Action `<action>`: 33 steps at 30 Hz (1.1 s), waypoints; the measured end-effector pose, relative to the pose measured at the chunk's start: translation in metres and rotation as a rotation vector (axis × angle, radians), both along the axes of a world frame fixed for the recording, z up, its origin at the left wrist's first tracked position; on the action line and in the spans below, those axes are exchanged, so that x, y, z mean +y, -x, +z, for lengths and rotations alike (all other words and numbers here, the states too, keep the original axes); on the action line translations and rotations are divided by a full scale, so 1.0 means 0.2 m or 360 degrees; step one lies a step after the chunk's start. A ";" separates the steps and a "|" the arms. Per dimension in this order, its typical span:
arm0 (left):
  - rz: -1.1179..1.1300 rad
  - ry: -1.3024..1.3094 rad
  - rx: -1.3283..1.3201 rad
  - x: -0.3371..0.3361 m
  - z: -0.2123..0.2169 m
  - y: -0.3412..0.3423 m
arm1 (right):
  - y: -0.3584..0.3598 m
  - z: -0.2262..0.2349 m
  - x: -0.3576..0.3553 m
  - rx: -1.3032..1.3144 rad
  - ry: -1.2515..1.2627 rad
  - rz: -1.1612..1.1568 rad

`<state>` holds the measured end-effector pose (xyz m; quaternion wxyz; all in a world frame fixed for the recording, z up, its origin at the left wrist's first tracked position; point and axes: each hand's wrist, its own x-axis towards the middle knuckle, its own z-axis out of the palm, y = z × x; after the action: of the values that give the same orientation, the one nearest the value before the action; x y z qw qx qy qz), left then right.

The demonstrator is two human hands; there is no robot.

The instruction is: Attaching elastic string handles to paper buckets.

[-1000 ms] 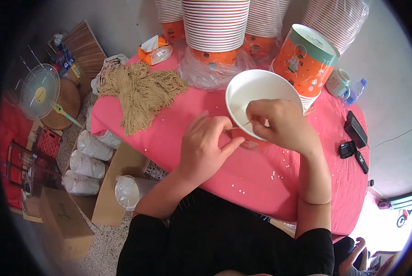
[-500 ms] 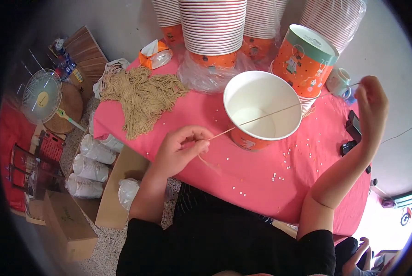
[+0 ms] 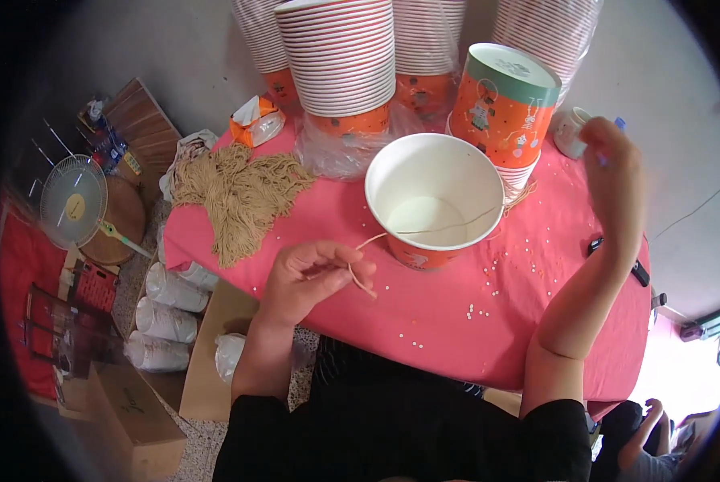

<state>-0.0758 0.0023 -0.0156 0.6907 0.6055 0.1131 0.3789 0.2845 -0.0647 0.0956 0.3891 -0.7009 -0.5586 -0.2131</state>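
Observation:
My left hand (image 3: 316, 277) pinches a thin tan cord (image 3: 424, 232) between thumb and fingertips, and a short loose tail hangs below them. From there the cord runs slack across the mouth of a white-lined paper bucket (image 3: 444, 173) with an orange outside. It reaches the bucket's right rim, where I lose sight of it. Beyond and to the right, my right hand (image 3: 615, 165) is raised beside a light-coloured mug (image 3: 570, 132). Its fingers are bent and blurred, with a small bluish patch by them. Whether they hold anything is not clear.
A pile of tan cords (image 3: 243, 197) lies at the table's left. Tall stacks of paper buckets (image 3: 337, 60) stand behind, beside an upturned orange bucket (image 3: 505, 108). Small white dots (image 3: 476, 312) are scattered on the pink tablecloth (image 3: 448, 353). A cardboard box (image 3: 219, 353) stands lower left.
The cord, taut between both hands before, now sags over the bucket and no longer visibly reaches my right hand. My left hand keeps its pinch. The view has shifted slightly.

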 end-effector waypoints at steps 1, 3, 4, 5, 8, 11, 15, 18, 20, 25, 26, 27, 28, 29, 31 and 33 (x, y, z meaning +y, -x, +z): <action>0.0186 -0.0142 0.0071 0.00 -0.01 -0.02 | 0.03 -0.02 0.00 0.0081 -0.0047 0.0326; 0.0291 -0.0240 0.0065 -0.01 -0.01 -0.05 | 0.17 -0.02 0.00 0.0309 0.0242 0.0701; 0.0409 -0.0339 0.0059 -0.01 -0.01 -0.07 | 0.22 -0.02 0.01 0.0194 0.0416 0.0842; 0.0391 -0.0343 0.0060 -0.01 -0.02 -0.08 | 0.24 -0.06 0.03 0.0185 0.0540 0.1025; 0.0726 -0.0546 0.0302 -0.01 -0.01 -0.09 | 0.29 -0.11 0.08 -0.0135 0.0816 0.1108; 0.0804 -0.0557 0.0367 -0.01 0.04 -0.14 | 0.29 -0.15 0.12 -0.0197 0.0929 0.1103; 0.0924 -0.0882 0.0202 0.05 0.08 -0.21 | 0.29 -0.16 0.15 -0.0259 0.1004 0.1089; 0.0793 -0.0641 0.0105 0.06 0.11 -0.23 | 0.31 -0.12 0.14 -0.0217 0.0852 0.1270; 0.0455 -0.0234 0.0108 0.04 0.17 -0.24 | 0.34 -0.09 0.11 0.0267 0.0935 0.1264; 0.0515 -0.0383 0.0180 0.06 0.18 -0.25 | 0.30 -0.15 0.14 -0.0096 0.1050 0.1162; 0.0550 -0.0419 0.0166 0.06 0.18 -0.25 | 0.30 -0.16 0.15 -0.0183 0.1132 0.1154; 0.0585 -0.0453 0.0152 0.07 0.18 -0.25 | 0.30 -0.16 0.16 -0.0181 0.1130 0.1158; 0.0588 -0.0454 0.0156 0.07 0.18 -0.25 | 0.30 -0.17 0.17 -0.0191 0.1063 0.1217; 0.0696 -0.0514 0.0221 0.07 0.18 -0.26 | 0.31 -0.17 0.17 -0.0201 0.0996 0.1276; 0.0797 -0.0576 0.0279 0.07 0.19 -0.28 | 0.32 -0.14 0.16 -0.0049 0.0922 0.1322; 0.0864 -0.0816 0.0515 0.07 0.21 -0.29 | 0.34 -0.10 0.13 0.0101 0.0848 0.1371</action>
<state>-0.0186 0.0168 0.0255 0.3656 0.7579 0.2779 0.4633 0.2170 -0.0382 0.0760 0.2663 -0.4878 -0.8198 0.1381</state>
